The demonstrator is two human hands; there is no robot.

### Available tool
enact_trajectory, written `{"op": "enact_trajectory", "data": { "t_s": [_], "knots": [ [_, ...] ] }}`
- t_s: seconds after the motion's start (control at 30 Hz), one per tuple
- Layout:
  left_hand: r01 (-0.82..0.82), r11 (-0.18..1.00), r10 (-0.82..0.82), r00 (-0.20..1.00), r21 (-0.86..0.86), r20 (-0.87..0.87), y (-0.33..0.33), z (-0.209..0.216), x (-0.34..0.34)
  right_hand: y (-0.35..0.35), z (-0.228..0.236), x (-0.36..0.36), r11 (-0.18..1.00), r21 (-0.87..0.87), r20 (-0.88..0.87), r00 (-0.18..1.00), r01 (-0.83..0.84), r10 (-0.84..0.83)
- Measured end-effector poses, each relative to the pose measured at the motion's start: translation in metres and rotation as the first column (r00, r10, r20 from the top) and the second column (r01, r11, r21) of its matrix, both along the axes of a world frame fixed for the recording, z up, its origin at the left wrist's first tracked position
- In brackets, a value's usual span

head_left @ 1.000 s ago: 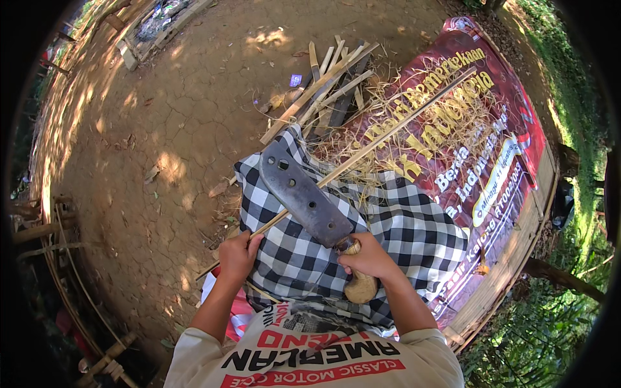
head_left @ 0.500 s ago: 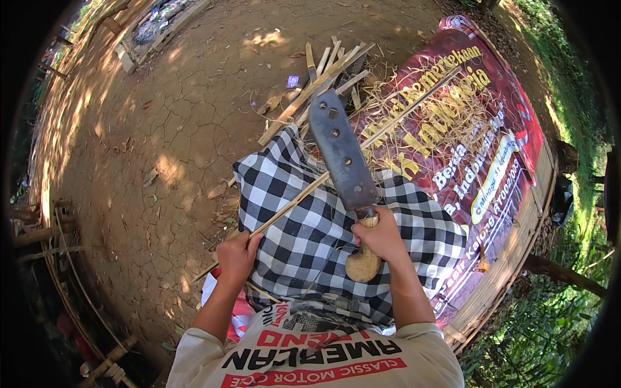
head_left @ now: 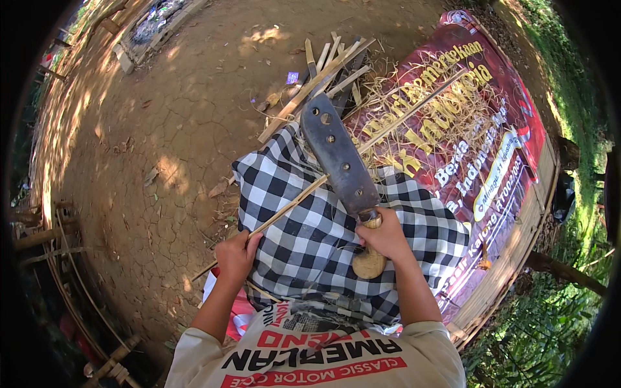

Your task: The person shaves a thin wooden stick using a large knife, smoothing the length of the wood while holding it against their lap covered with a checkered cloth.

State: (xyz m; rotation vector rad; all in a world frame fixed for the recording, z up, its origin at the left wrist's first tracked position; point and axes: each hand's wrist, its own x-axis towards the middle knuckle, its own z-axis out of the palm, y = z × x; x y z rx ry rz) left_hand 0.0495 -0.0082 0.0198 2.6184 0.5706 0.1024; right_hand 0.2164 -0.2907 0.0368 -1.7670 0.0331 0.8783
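My right hand (head_left: 387, 237) is closed round the curved wooden handle of a broad machete (head_left: 335, 145), whose dark blade has a row of holes. The blade lies across a long thin bamboo strip (head_left: 288, 209) and hides a short stretch of it. My left hand (head_left: 234, 255) grips that strip near its lower end, thumb pressed on top. From there the strip slants up to the right, past the blade and over a banner. Beneath both hands a black-and-white checked cloth (head_left: 284, 258) covers my lap.
Split bamboo pieces (head_left: 310, 87) lie piled on cracked earth beyond the cloth. Thin curly shavings (head_left: 446, 113) are strewn over a red printed banner (head_left: 517, 123) on the right. A bamboo edge (head_left: 521, 242) borders the banner. Bamboo framework (head_left: 48, 236) stands at the left.
The machete has shifted slightly, its tip moving left and its handle a little right and away from me. My left hand and the strip stay almost in place.
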Motion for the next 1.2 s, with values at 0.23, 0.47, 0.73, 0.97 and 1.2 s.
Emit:
{"op": "enact_trajectory", "data": {
  "t_s": [0.23,0.47,0.73,0.97,1.2],
  "knots": [
    [-0.023,1.0,0.023,1.0,-0.011,-0.011,-0.002,0.001,0.0,0.015,0.002,-0.016,0.999,0.006,-0.084,0.995,-0.053,0.053],
    [-0.03,0.999,0.029,0.999,-0.044,-0.021,-0.005,-0.001,0.0,0.019,-0.007,-0.025,0.997,0.077,-0.128,0.992,0.015,-0.005],
    [-0.035,0.998,0.035,0.999,-0.045,-0.007,-0.004,-0.002,0.001,0.017,-0.001,-0.022,0.995,0.094,-0.195,0.98,-0.027,0.045],
    [-0.034,0.998,0.034,0.999,-0.051,-0.001,-0.002,-0.001,0.0,0.02,0.0,-0.037,0.986,0.082,-0.194,0.968,-0.146,0.16],
    [0.002,0.993,-0.004,1.0,-0.118,-0.016,0.004,-0.004,0.001,0.019,-0.008,-0.044,0.979,0.189,-0.219,0.975,0.076,-0.033]
  ]
}}
